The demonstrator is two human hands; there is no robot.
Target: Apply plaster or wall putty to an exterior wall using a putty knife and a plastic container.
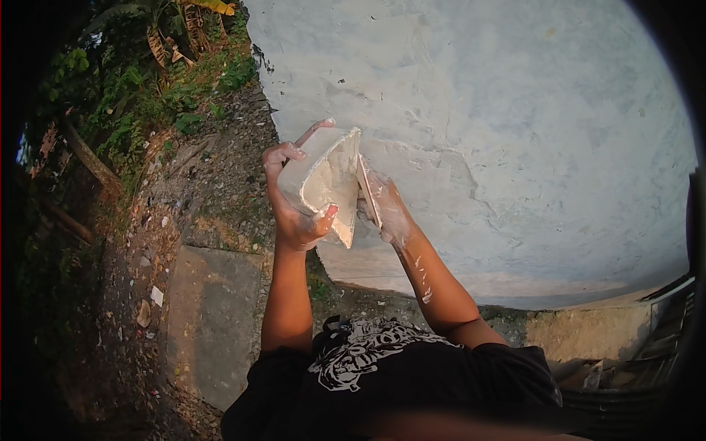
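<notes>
My left hand (293,214) is wrapped round a whitish, open-topped container (315,173), its thumb at the near rim and a finger stretched along the far side. The container is tilted, and pale plaster-like paste coats its inner wall and rim. Close to its right side, my right hand (391,208) grips a thin flat scraper (369,192), seen nearly edge-on. The scraper's blade stands by the container's opening; whether the two touch I cannot tell. White paste smears both hands and the right forearm. Most of the right fingers are hidden behind the scraper.
A large grey-white plastered wall (529,147) with patchy smears and cracks fills the right side. On the left lie rubble ground (158,220), a concrete slab (213,316) and green plants (176,95). A tree trunk (92,158) leans there. Corrugated sheets (625,404) lie at lower right.
</notes>
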